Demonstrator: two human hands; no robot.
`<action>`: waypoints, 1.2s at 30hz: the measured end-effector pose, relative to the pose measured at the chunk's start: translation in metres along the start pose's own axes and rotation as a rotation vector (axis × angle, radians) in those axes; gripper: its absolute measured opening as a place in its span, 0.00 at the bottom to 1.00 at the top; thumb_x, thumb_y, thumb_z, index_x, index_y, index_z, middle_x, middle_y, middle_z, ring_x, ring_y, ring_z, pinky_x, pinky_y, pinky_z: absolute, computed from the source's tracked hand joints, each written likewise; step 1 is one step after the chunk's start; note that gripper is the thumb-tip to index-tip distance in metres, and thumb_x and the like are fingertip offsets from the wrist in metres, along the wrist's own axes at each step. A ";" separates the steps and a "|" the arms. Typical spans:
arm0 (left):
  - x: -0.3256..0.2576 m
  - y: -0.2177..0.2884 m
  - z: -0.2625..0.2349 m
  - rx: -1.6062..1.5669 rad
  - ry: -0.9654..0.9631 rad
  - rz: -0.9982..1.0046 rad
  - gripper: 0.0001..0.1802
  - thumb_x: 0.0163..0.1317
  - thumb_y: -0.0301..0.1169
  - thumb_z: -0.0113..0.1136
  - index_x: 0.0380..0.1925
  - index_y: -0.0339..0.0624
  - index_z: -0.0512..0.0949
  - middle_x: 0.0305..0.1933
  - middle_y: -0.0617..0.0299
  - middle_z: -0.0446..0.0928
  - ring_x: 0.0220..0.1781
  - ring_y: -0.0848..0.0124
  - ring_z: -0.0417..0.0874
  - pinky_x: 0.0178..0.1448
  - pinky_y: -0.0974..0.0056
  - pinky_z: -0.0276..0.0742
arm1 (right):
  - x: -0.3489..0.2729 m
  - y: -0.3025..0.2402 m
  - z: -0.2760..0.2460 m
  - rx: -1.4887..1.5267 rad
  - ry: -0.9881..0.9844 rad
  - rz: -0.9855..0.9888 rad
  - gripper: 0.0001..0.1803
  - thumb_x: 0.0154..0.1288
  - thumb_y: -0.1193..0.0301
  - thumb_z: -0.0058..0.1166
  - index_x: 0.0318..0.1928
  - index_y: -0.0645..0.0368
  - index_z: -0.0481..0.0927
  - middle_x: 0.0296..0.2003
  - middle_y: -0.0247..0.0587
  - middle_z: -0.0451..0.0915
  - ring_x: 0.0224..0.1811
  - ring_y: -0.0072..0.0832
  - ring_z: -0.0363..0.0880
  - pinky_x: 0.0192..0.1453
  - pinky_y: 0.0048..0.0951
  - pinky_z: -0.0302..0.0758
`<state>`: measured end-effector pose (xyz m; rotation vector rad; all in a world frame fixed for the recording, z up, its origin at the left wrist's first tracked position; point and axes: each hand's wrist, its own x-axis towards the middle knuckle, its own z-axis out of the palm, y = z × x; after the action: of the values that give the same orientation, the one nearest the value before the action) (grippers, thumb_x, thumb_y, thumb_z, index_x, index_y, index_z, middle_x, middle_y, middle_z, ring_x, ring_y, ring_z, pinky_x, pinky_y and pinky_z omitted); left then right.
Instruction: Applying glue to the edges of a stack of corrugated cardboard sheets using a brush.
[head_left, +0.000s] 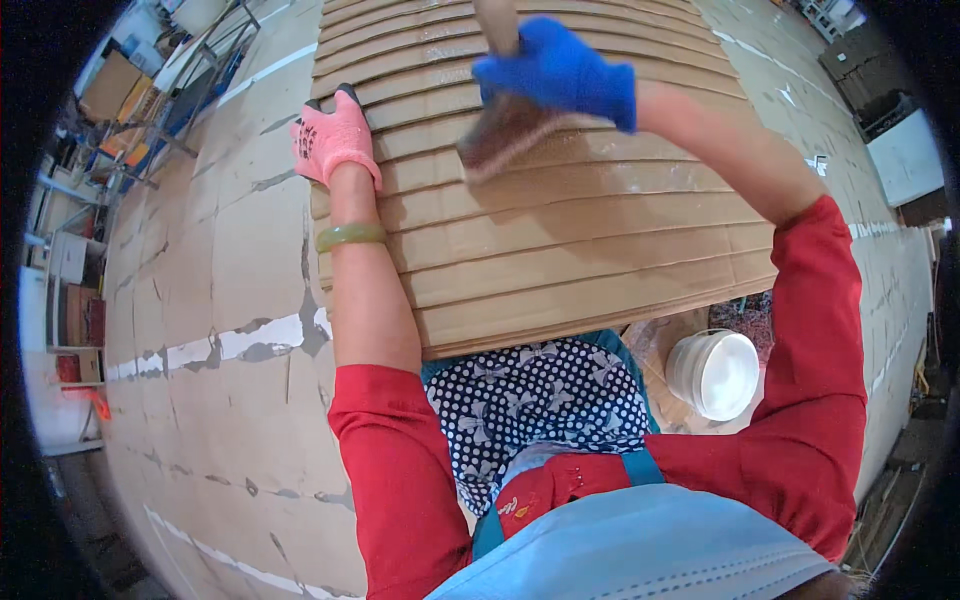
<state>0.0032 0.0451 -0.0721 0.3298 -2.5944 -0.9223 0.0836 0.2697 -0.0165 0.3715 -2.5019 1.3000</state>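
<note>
My right hand (562,72), in a blue glove, is closed around the wooden handle of a wide brush (503,130). The brush's bristles rest on a stack of overlapping brown cardboard sheets (560,240) that fans out in steps in front of me. My left hand (333,137), in a pink glove, lies flat on the left edge of the stack, fingers pointing away. A green bangle (350,236) sits on my left wrist. Both sleeves are red.
A white plastic bucket (713,372) stands on the floor by my right side. The floor (220,330) is covered with flattened cardboard sheets and white tape. Metal racks with boxes (150,90) stand at the far left, and dark crates (865,70) are at the far right.
</note>
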 end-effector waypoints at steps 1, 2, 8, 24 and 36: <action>0.000 0.001 -0.001 -0.001 -0.005 -0.005 0.32 0.57 0.54 0.46 0.52 0.40 0.72 0.58 0.49 0.68 0.60 0.56 0.69 0.61 0.51 0.60 | 0.018 0.000 -0.004 -0.054 0.077 0.045 0.19 0.56 0.56 0.56 0.24 0.62 0.80 0.18 0.42 0.77 0.23 0.26 0.76 0.28 0.31 0.71; 0.001 -0.001 -0.001 0.003 -0.008 -0.015 0.32 0.57 0.54 0.46 0.52 0.40 0.72 0.58 0.49 0.69 0.60 0.56 0.69 0.61 0.51 0.60 | 0.038 0.000 -0.007 -0.104 0.149 0.091 0.23 0.55 0.53 0.54 0.21 0.63 0.79 0.16 0.46 0.77 0.20 0.30 0.77 0.26 0.33 0.71; 0.006 0.006 0.012 -0.071 -0.061 0.033 0.32 0.57 0.54 0.47 0.52 0.40 0.72 0.56 0.49 0.70 0.59 0.56 0.70 0.61 0.51 0.61 | 0.121 0.025 -0.035 -0.510 0.451 -0.016 0.23 0.53 0.51 0.55 0.26 0.62 0.80 0.18 0.45 0.77 0.23 0.30 0.78 0.28 0.35 0.71; 0.008 0.002 0.012 -0.025 -0.030 0.040 0.33 0.57 0.55 0.46 0.50 0.39 0.73 0.56 0.49 0.71 0.57 0.56 0.72 0.59 0.52 0.64 | 0.119 0.009 -0.029 -0.406 0.402 0.013 0.23 0.52 0.52 0.55 0.23 0.63 0.79 0.17 0.46 0.77 0.21 0.32 0.77 0.27 0.36 0.71; 0.005 -0.006 -0.002 0.011 -0.031 0.016 0.34 0.56 0.55 0.46 0.51 0.38 0.73 0.55 0.48 0.71 0.58 0.55 0.72 0.59 0.54 0.65 | -0.025 -0.010 -0.026 -0.157 0.031 0.026 0.12 0.57 0.64 0.57 0.28 0.62 0.81 0.24 0.37 0.80 0.26 0.23 0.76 0.33 0.28 0.72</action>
<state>-0.0005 0.0377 -0.0736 0.2991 -2.6274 -0.9143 0.1136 0.2878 -0.0045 0.2810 -2.5687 1.1009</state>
